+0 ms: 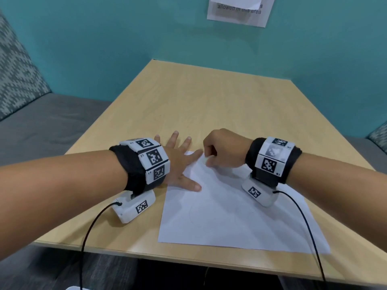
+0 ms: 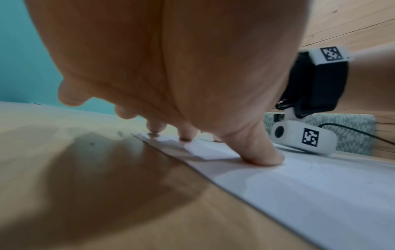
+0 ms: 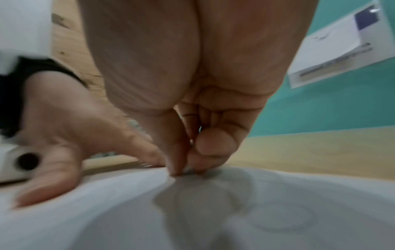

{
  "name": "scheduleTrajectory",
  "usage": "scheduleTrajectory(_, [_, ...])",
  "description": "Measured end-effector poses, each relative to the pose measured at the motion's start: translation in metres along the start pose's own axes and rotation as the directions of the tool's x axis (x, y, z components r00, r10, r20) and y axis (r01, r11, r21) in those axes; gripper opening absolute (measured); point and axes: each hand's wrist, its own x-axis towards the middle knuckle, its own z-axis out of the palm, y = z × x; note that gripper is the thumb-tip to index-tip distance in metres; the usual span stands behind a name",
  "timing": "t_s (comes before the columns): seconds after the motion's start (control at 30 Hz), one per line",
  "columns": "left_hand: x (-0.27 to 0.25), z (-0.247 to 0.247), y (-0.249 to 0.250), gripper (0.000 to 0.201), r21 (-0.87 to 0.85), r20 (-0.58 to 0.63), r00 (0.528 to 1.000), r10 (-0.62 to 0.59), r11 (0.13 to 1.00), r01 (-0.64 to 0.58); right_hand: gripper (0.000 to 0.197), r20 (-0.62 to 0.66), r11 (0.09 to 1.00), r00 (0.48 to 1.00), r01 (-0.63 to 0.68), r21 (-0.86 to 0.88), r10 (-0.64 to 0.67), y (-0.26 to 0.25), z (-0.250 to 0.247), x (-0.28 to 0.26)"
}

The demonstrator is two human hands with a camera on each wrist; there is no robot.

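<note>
From my station I see the white sheet of paper (image 1: 230, 210) lying flat on the light wooden counter (image 1: 199, 97), close to its near edge. My left hand (image 1: 178, 164) is spread wide, fingers (image 1: 193, 156) straight, with thumb and forefinger pressing down the sheet's left side. My right hand (image 1: 224, 149) has its fingers (image 3: 177, 152) curled, pinching the sheet's far corner just beside the left forefinger.

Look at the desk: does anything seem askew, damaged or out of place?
The sheet lies skewed to the table edge, and its far corner is lifted, pinched by the right hand; the left hand presses it flat. No tears or spills.
</note>
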Motion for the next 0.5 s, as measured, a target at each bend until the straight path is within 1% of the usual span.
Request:
scheduleTrajectory(0.03, [-0.001,-0.001,0.000,0.105,0.000,0.002,1.000,0.004,1.000,-0.004,0.011,0.022,1.000,0.999,0.024,0.007,-0.024,-0.005,0.003,-0.003])
scheduleTrajectory(0.1, [-0.003,-0.003,0.000,0.097,-0.007,0.019,1.000,0.016,1.000,-0.016,0.013,0.120,0.993,0.986,0.113,0.014,-0.114,-0.022,0.012,-0.011])
scheduleTrajectory(0.13, [-0.004,-0.004,0.001,0.097,-0.009,0.021,1.000,0.016,1.000,-0.016,0.014,0.133,0.991,0.983,0.131,0.003,-0.130,-0.024,0.014,-0.013])
scheduleTrajectory(0.17, [-0.004,-0.004,0.001,0.101,-0.005,0.019,1.000,0.011,1.000,-0.011,0.013,0.109,0.994,0.989,0.105,-0.019,-0.102,-0.018,0.011,-0.009])
scheduleTrajectory(0.23, [-0.002,-0.002,0.001,0.108,0.010,0.012,1.000,-0.003,1.000,0.003,0.009,0.023,1.000,1.000,0.014,-0.018,-0.014,0.000,-0.001,-0.002])
scheduleTrajectory(0.27, [-0.002,-0.001,0.001,0.109,0.015,0.007,1.000,-0.007,1.000,0.007,0.008,0.001,1.000,1.000,-0.002,-0.010,0.002,0.004,-0.002,-0.002])
scheduleTrajectory(0.3, [-0.001,-0.001,0.000,0.109,0.020,0.002,1.000,-0.005,1.000,0.005,0.008,0.009,1.000,1.000,0.004,0.000,-0.004,0.002,0.000,-0.003])
scheduleTrajectory(0.4, [-0.002,-0.003,0.000,0.103,0.015,0.023,1.000,0.013,1.000,-0.014,0.011,0.106,0.990,0.984,0.142,0.027,-0.144,-0.019,0.016,-0.013])
scheduleTrajectory(0.43, [-0.002,-0.003,0.001,0.102,0.014,0.027,1.000,0.011,1.000,-0.012,0.011,0.102,0.990,0.985,0.138,0.016,-0.139,-0.019,0.015,-0.011])
scheduleTrajectory(0.5, [-0.001,-0.002,0.000,0.106,0.019,0.025,1.000,0.001,1.000,-0.002,0.008,0.047,0.999,0.998,0.048,0.000,-0.048,-0.008,0.006,-0.002])
